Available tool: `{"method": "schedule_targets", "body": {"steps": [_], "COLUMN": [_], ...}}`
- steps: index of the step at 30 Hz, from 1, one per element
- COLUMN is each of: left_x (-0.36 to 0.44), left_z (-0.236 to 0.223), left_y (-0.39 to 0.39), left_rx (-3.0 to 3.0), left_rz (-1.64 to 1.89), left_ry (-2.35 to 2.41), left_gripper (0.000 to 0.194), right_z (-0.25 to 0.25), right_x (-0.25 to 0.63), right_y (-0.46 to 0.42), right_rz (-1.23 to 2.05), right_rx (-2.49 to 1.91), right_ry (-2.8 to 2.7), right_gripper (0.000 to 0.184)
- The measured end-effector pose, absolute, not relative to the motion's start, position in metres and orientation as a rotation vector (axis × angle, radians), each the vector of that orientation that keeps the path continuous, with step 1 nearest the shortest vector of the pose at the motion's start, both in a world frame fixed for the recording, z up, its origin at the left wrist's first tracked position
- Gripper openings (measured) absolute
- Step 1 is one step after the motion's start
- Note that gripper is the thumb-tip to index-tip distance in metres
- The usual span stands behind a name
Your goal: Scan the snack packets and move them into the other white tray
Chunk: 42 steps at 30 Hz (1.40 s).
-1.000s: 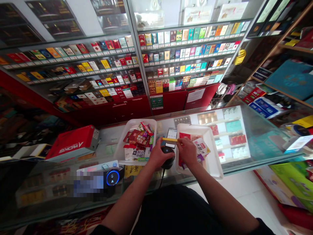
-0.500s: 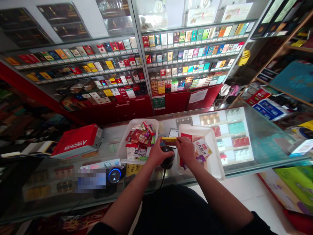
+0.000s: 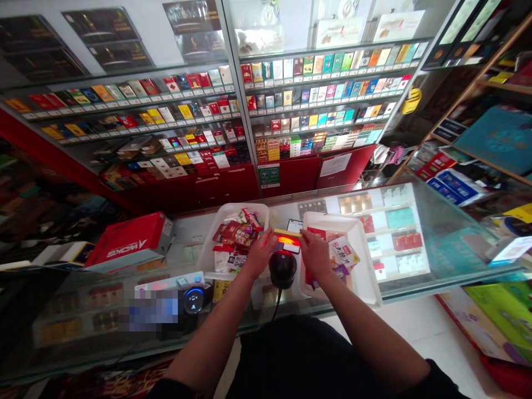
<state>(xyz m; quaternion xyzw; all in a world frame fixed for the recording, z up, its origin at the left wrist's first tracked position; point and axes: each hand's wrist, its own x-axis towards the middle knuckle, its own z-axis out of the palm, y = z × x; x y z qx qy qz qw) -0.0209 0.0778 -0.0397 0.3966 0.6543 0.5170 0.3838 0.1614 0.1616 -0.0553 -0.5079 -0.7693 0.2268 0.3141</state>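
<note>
Between my hands is a small flat yellow packet (image 3: 287,233), seen nearly edge-on; its kind is not clear. My left hand (image 3: 261,254) grips its left end and my right hand (image 3: 315,254) its right end, fingers closed. Just below it a black barcode scanner (image 3: 283,270) stands on the counter with its cable toward me. Red light from it falls on the packet's near side. A phone (image 3: 295,225) lies behind, partly covered by the packet. My left forearm crosses the white bin of snack packets (image 3: 202,260); my right hand overlaps the edge of the second white bin (image 3: 369,277).
The glass counter (image 3: 449,244) runs across the view, with goods under its top. A red box (image 3: 128,241) and a round device with a blue ring (image 3: 194,300) are on the left. Behind the counter stand shelves of cigarette packs (image 3: 320,91).
My left hand has left the scanner and moved up to the packet's left end. Red light now shines on the packet, which is tilted slightly differently.
</note>
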Motion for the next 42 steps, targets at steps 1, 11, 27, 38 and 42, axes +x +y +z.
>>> {"method": "schedule_targets", "body": {"steps": [1,11,27,38,42], "left_x": [-0.021,-0.021,-0.023,-0.015,-0.010], "left_z": [-0.038,-0.034,-0.047,-0.032,-0.026], "left_y": [0.078,0.072,0.084,0.084,0.087], "left_rx": [1.003,0.880,0.862,0.829,0.772], "left_rz": [1.327,1.324,1.401,1.387,1.436], "left_ry": [1.654,1.553,1.563,1.427,1.292], "left_gripper": [0.059,0.053,0.049,0.041,0.047], "right_z": [-0.056,-0.058,-0.067,-0.065,-0.044], "right_x": [0.161,0.162,0.172,0.144,0.133], "right_y": [0.162,0.161,0.174,0.170,0.163], "right_rz": [0.600,0.584,0.903,1.782,1.904], "right_rx": [-1.348,-1.395,-1.361,-0.921,-0.816], "right_ry": [-2.028,-2.166,-1.801,-0.959,-0.838], "right_gripper": [0.033,0.031,0.027,0.033,0.035]}}
